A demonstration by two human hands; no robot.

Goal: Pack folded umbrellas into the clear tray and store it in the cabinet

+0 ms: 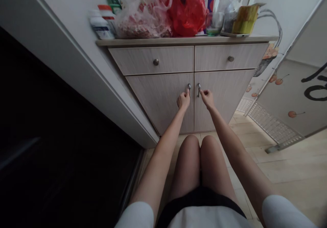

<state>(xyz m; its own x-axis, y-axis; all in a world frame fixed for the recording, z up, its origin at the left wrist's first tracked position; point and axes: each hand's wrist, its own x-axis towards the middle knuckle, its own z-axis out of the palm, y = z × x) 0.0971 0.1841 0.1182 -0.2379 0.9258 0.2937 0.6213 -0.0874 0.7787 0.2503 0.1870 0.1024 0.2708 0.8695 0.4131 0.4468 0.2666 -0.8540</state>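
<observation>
I crouch in front of a low wooden cabinet with two drawers above two doors. Both doors are closed. My left hand has its fingers curled round the metal handle of the left door. My right hand pinches the metal handle of the right door. Both arms are stretched forward over my knees.
On the cabinet top stand a red plastic bag, a clear bag of food, white bottles, a glass and a yellow packet. A dark doorway lies left. A patterned sliding panel stands right on a wooden floor.
</observation>
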